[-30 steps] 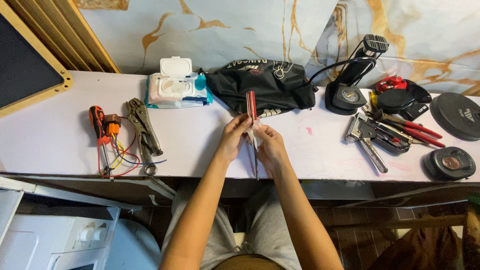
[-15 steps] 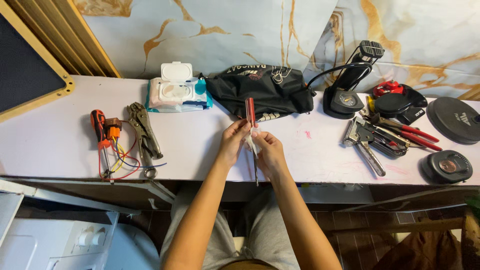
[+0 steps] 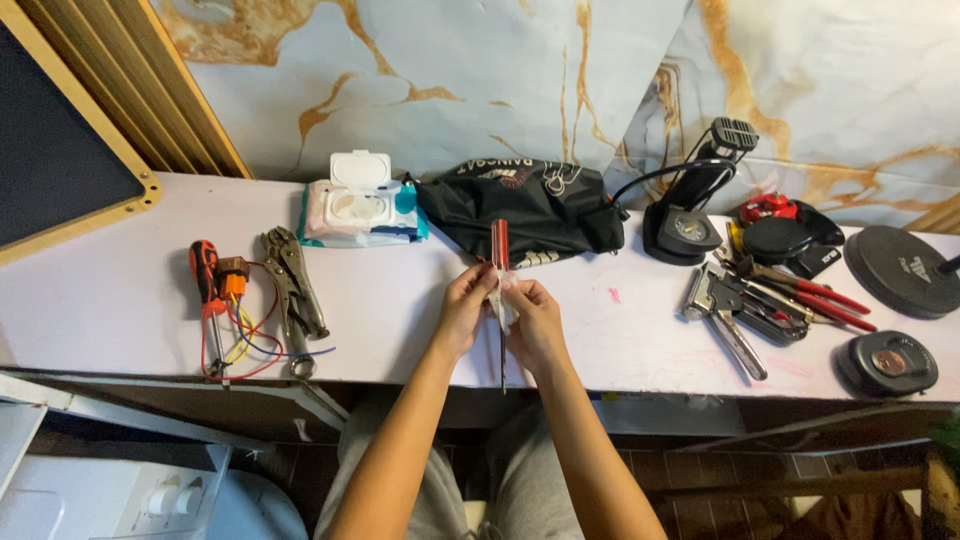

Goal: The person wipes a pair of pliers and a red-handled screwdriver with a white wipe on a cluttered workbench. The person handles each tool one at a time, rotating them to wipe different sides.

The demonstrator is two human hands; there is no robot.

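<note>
- The right hand (image 3: pixel 535 325) sits a little lower along the shaft of the red-handled screwdriver (image 3: pixel 500 262) than a second ago, when its fingers were closer to the handle.
- A small white wipe (image 3: pixel 503 303) now shows between the two hands against the shaft; earlier it was barely visible.
- The left hand (image 3: pixel 466 308) has its fingertips pinched closer to the shaft, just under the handle.
- The screwdriver's handle now stands a touch more upright than before.
</note>
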